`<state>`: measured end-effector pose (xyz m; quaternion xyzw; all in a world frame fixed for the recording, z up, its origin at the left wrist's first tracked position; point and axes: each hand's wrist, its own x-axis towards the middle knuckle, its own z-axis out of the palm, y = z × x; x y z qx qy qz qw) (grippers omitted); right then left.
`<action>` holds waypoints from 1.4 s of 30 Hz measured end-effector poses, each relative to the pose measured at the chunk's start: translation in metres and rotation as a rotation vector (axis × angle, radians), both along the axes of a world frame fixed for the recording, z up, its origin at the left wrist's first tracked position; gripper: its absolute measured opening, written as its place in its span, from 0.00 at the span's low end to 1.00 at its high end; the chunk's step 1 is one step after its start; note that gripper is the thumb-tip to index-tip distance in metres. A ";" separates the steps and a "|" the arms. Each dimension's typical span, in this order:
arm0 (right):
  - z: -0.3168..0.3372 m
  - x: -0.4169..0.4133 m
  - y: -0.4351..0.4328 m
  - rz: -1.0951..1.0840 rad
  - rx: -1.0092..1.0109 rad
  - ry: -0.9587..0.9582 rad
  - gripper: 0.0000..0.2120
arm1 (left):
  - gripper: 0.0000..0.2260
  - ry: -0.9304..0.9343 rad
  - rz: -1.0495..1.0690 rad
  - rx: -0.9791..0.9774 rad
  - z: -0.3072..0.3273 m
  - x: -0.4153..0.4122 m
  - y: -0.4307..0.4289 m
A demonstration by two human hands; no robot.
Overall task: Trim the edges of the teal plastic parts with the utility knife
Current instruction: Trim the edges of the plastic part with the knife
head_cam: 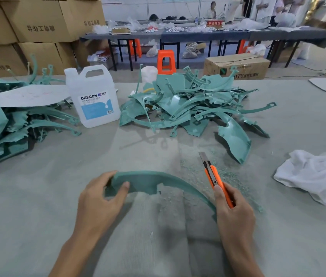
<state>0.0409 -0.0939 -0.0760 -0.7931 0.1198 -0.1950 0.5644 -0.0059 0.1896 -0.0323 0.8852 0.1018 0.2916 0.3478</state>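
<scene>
A curved teal plastic part (150, 180) arches across the grey table (38, 206) in front of me. My left hand (100, 200) grips its left end, thumb on top. My right hand (234, 212) holds an orange utility knife (215, 180) with the blade out, pointing up and away; the part's right end passes under this hand. The blade is apart from the part. Teal shavings (224, 172) lie scattered around the knife.
A heap of teal parts (188, 104) sits at mid-table, another pile (8, 124) at the left under a white sheet. A white DEXCON jug (94, 96) stands between them. A white cloth (314, 174) lies at the right. Cardboard boxes, an orange stool and people stand beyond.
</scene>
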 end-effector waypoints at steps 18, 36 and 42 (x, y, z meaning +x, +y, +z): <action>0.012 -0.010 0.003 0.312 0.091 -0.001 0.12 | 0.23 0.157 -0.176 -0.166 -0.047 0.018 -0.039; 0.053 0.004 -0.010 0.525 -0.429 -0.057 0.18 | 0.28 0.237 -0.187 -0.125 -0.048 0.016 -0.042; 0.052 0.068 -0.005 0.463 -0.582 -0.052 0.21 | 0.26 0.229 -0.190 -0.157 -0.047 0.017 -0.042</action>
